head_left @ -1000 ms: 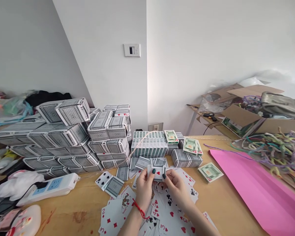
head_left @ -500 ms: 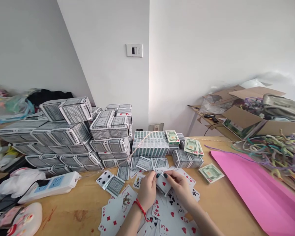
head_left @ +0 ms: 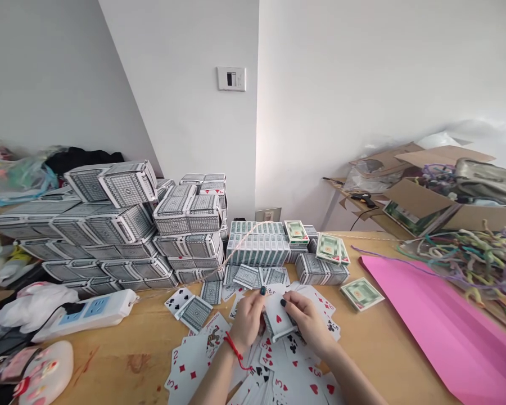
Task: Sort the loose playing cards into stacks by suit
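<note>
Between my hands is a playing card piece (head_left: 279, 316) with a red heart on its face and folded, patterned edges. My left hand (head_left: 247, 319) grips its left side, with a red string bracelet on the wrist. On the opposite edge, my right hand (head_left: 308, 318) pinches it with thumb and fingers. Loose playing cards (head_left: 295, 376) lie face up in a spread beneath both hands. Beyond them, a few patterned card pieces (head_left: 248, 277) rest face down. How many layers the held piece has, I cannot tell.
Stacked blocks made of folded cards (head_left: 118, 225) rise at the left. Green card boxes (head_left: 259, 244) stand at the back, another card box (head_left: 361, 293) at right. A white power strip (head_left: 88, 315), pink sheet (head_left: 438, 326), colourful cords (head_left: 480, 264) and a cardboard box (head_left: 480, 216) flank the work area.
Both hands have come slightly apart around the heart card piece, so more of its face shows. The view has shifted a little. The stacks stay in place.
</note>
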{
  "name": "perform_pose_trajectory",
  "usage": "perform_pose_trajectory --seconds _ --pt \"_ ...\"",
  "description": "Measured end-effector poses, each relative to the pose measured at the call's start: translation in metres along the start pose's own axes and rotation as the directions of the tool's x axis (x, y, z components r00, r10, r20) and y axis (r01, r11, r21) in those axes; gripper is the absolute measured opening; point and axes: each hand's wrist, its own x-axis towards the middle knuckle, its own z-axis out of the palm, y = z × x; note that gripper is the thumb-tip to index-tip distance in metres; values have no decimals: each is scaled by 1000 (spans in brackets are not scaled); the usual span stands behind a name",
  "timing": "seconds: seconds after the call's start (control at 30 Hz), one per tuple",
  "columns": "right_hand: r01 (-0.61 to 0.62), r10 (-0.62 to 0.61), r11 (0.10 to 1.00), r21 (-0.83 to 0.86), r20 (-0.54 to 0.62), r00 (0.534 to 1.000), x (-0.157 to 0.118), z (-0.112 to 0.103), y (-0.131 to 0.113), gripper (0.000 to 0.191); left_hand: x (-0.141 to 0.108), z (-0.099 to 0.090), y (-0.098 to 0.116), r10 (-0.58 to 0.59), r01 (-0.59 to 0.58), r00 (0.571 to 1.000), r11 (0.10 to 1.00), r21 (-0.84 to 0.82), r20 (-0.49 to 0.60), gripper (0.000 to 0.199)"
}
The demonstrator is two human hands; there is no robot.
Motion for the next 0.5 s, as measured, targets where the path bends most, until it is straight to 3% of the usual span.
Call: perform_pose_trajectory --seconds 0.07,0.13,0.2,0.5 --pt "19 -16 999 37 -59 998 1 1 2 20 -1 -1 3 -51 51 999 984 -168 5 31" --pt "41 -34 997 59 -110 993 1 1 4 22 -1 0 4 -88 122 988 950 -287 129 25" --pt "52 -42 996 76 -137 990 2 1 4 23 1 1 3 -114 167 977 934 -316 179 19" --pt "-27 60 921 390 -73 996 -1 8 -1 11 0 8 0 -13 20 1000 955 -297 27 16"
